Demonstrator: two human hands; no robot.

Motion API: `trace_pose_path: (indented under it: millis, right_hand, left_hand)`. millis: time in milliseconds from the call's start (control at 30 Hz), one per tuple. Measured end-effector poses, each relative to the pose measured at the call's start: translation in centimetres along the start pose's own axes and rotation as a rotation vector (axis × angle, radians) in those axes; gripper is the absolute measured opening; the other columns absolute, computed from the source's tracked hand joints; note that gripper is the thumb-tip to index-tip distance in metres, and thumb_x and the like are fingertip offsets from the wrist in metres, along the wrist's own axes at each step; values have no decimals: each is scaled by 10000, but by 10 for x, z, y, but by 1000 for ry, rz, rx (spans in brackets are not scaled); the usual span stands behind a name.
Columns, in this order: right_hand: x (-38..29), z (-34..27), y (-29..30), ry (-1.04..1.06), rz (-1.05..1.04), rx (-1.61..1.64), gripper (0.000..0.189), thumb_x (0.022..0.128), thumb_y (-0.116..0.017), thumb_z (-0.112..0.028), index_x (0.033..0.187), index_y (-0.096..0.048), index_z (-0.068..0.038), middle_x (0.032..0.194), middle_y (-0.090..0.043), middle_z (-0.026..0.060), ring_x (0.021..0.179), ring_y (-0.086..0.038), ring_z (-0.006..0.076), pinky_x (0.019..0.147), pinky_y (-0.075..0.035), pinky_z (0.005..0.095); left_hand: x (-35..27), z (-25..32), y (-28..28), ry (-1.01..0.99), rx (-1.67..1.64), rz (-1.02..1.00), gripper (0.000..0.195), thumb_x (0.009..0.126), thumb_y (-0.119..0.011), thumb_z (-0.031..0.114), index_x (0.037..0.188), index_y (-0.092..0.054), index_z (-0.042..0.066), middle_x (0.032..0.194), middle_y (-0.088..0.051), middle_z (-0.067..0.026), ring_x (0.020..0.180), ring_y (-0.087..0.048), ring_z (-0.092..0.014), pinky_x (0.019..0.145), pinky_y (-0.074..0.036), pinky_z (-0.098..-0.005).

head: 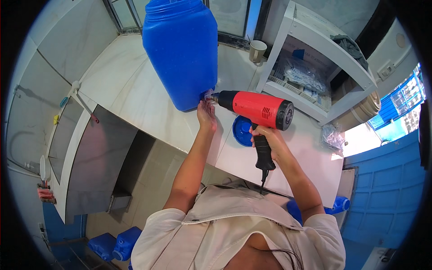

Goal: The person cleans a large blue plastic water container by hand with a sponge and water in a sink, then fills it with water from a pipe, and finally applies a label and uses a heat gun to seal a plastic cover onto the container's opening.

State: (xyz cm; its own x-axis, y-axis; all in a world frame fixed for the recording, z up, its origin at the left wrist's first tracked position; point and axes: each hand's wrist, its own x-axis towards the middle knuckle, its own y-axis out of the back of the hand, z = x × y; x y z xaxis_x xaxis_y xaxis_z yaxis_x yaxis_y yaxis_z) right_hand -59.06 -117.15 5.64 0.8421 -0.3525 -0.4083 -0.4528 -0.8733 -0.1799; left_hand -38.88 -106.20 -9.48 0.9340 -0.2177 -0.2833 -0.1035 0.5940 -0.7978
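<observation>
A large blue plastic container (182, 54) with a threaded open neck stands on the white marble-look counter. At its lower right corner is a small fitting with clear printed film (208, 95) around it. My left hand (206, 114) is at that fitting, palm up, fingertips just under it; whether they grip it is unclear. In my right hand (266, 136) is a red and black heat gun (258, 106), held by its black handle, nozzle pointing left at the film, very close. A blue round lid (242, 130) lies on the counter, partly behind my right hand.
A beige mug (257, 50) stands near the window. At the right, a white shelf unit (307, 101) holds baskets and plastic-wrapped packets. A crumpled clear bag (332, 136) sits by the counter's right side. The gun's cord (264, 179) hangs over the front edge. Blue containers (126, 241) are on the floor.
</observation>
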Motion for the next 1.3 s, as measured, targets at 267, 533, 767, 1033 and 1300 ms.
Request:
trace_pose_path:
  millis: [267, 533, 767, 1033, 1300]
  right_hand:
    - [12, -4, -1, 17, 0, -20, 243, 663, -632, -102, 882, -564, -23, 744, -556, 64, 612, -566, 151, 529, -491, 292]
    - [20, -3, 12, 4, 24, -19, 228, 664, -610, -77, 874, -559, -3, 780, -570, 65, 600, -563, 147, 509, -483, 275]
    - [24, 3, 17, -12, -26, -43, 234, 656, -631, -93, 861, -555, -11, 715, -550, 69, 564, -563, 153, 485, -493, 283]
    - [22, -6, 13, 46, -52, -33, 243, 651, -598, -64, 883, -563, -2, 767, -578, 78, 592, -569, 152, 508, -491, 278]
    - [3, -14, 44, 131, 33, -204, 262, 668, -640, -137, 895, -590, -14, 752, -588, 73, 625, -569, 153, 576, -480, 280]
  left_hand:
    - [0, -1, -4, 12, -36, -10, 319, 923, -393, 302, 1139, -491, 88, 1087, -532, -3, 943, -459, -112, 828, -341, -267]
    - [5, 0, 2, 46, -99, 104, 289, 902, -423, 268, 1100, -511, 77, 1069, -548, -5, 931, -480, -128, 847, -364, -272]
    - [4, 3, 2, 44, -92, 33, 309, 896, -410, 251, 1127, -502, 68, 1108, -541, -17, 991, -490, -128, 856, -365, -282]
    - [-34, 30, 19, 13, 100, 105, 381, 878, -397, 253, 1160, -517, 27, 1196, -518, -97, 1113, -467, -199, 928, -365, -329]
    - [-88, 136, 58, -356, 294, 154, 355, 874, -448, 250, 1145, -535, 36, 1124, -571, -83, 1058, -498, -187, 926, -356, -342]
